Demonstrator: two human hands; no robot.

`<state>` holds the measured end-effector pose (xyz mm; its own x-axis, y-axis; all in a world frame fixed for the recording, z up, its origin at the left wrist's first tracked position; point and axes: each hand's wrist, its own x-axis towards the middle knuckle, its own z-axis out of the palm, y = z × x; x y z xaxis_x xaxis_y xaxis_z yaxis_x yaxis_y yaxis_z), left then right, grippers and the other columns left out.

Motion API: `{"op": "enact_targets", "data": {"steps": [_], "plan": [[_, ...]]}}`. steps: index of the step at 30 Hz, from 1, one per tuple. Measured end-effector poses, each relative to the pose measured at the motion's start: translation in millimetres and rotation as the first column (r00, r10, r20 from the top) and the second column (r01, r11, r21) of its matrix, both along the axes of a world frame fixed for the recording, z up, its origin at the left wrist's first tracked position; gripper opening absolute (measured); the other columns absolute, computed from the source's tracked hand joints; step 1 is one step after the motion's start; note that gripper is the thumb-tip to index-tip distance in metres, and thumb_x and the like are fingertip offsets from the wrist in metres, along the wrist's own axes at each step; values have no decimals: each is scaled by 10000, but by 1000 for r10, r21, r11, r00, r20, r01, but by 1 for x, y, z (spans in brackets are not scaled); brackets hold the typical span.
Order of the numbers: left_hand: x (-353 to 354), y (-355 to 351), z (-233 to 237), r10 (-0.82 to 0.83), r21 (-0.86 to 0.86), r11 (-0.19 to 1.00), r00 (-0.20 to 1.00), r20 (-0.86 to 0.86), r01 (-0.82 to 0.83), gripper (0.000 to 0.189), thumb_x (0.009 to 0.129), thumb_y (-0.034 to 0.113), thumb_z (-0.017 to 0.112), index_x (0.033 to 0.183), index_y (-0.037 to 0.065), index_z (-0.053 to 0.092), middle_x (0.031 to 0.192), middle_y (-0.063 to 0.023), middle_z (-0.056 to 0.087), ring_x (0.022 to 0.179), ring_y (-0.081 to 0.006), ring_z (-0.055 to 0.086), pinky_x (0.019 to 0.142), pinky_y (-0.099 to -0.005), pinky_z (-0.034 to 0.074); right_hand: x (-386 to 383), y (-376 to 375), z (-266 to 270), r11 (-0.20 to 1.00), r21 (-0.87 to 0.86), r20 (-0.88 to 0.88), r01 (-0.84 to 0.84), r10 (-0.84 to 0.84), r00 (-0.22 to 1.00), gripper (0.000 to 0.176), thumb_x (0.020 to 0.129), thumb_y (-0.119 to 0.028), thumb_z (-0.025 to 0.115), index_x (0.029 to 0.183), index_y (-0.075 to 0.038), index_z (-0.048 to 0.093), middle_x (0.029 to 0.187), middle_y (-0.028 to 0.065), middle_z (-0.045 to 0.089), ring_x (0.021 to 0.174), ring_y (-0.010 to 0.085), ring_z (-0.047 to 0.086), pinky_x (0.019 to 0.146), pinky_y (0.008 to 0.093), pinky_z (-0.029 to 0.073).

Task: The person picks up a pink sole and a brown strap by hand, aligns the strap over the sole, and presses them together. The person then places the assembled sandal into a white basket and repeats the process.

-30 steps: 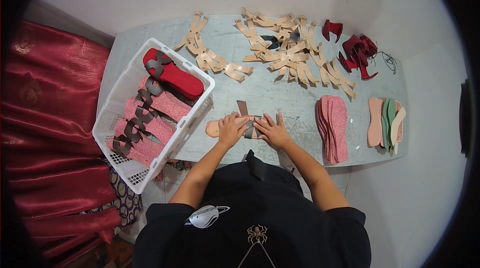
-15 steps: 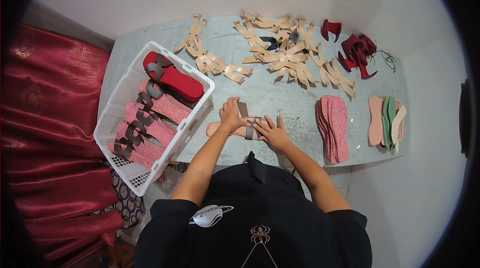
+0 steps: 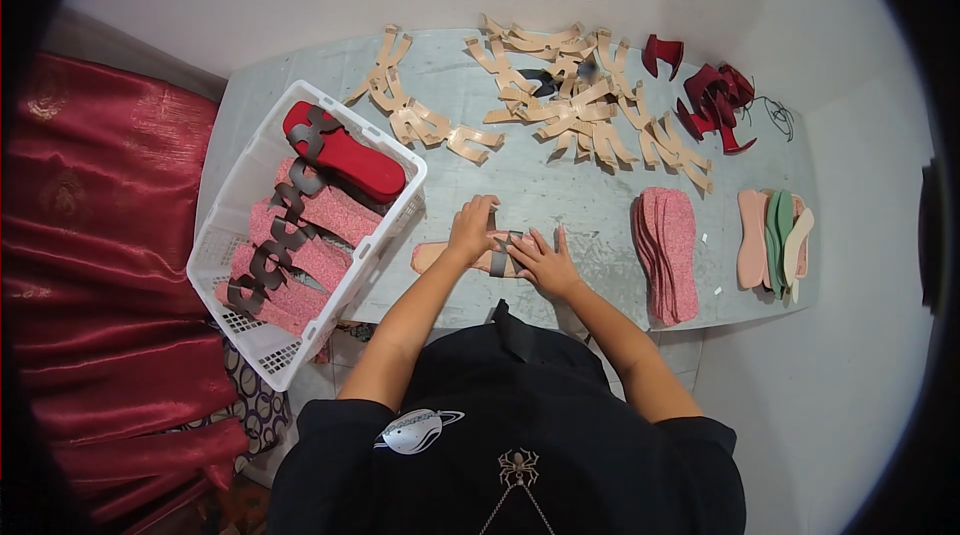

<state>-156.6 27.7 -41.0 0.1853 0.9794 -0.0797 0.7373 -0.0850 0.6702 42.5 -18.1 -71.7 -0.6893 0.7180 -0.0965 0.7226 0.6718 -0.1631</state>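
Observation:
A tan sandal sole lies flat on the table in front of me, pink along its edge. Dark grey straps cross over it. My left hand is closed at a loose strap end near the sole's far edge; its fingertips partly cover that end. My right hand rests with fingers spread, pressing on the straps at the sole's right end. The hand hides that end of the sole.
On the left, a white basket holds pink soles with dark straps and a red sole. Beige strap pieces lie at the back, with dark red heels beside them. Pink soles and a mixed sole stack lie right.
My left hand has shifted slightly to the right along the sole, onto the loose strap end that stood beside it. My right hand stays almost in place.

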Motion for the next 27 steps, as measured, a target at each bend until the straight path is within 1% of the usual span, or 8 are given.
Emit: {"op": "enact_targets", "data": {"steps": [4,6,13,15,18,22,24,27], "plan": [[0,-5,-10,-5,44,999,988,152,-1,706,432,4,770,1050,89,439,999,-97,476,947,-303,492,776,-377,418,0,1,1,1000,-4,16,-3,3,1000,582,793,-427,467,1323,-275,279,1389,-71,238,1285,221,201,970,640,58],[0,-6,-15,58,-54,998,963,262,-45,709,435,-37,756,1057,82,437,1000,-108,473,953,-299,490,776,-360,433,0,1,1,1000,-6,13,-3,3,1000,581,794,-427,467,1322,-273,281,1389,-71,237,1285,221,201,970,640,57],[0,-13,-15,40,49,997,949,313,-58,822,469,-80,734,1193,113,397,1012,-112,489,872,-246,536,759,-316,462,0,0,0,1000,-6,7,4,-4,1000,571,795,-425,467,1316,-264,296,1389,-68,238,1285,222,201,966,646,63],[-1,-13,-16,171,-235,970,860,481,-61,849,482,-84,730,1234,115,393,978,-113,541,792,-201,567,722,-290,476,0,0,1,1000,-6,11,3,-3,1000,570,795,-424,467,1315,-263,298,1389,-67,239,1285,222,201,966,646,64],[-4,-14,-27,88,-161,987,896,436,-18,744,507,-125,678,1187,87,463,942,-134,574,750,-185,576,702,-305,490,0,-1,2,1000,-8,4,8,-8,1000,563,795,-420,470,1310,-261,306,1384,-66,248,1285,220,201,966,646,67],[-4,-19,-27,115,-173,984,903,415,-46,632,535,-64,717,1120,72,522,921,-120,594,809,-177,585,717,-278,479,0,-2,0,1000,12,-6,9,-9,1000,557,793,-416,475,1305,-261,316,1377,-65,263,1282,218,206,965,645,74],[-5,-23,-31,95,-73,995,939,329,-75,593,549,-59,711,1098,89,544,938,-125,607,809,-195,592,735,-283,474,0,-1,-1,1000,16,-12,8,-8,1000,556,792,-416,477,1303,-261,320,1374,-65,268,1280,218,209,965,645,76],[-5,-23,-43,69,-12,998,928,366,-69,500,552,-31,711,1020,107,600,907,-97,630,793,-223,587,745,-302,462,0,-1,-1,1000,12,-14,5,-5,1000,559,790,-416,481,1302,-260,321,1373,-66,271,1277,218,215,961,648,79]]}}
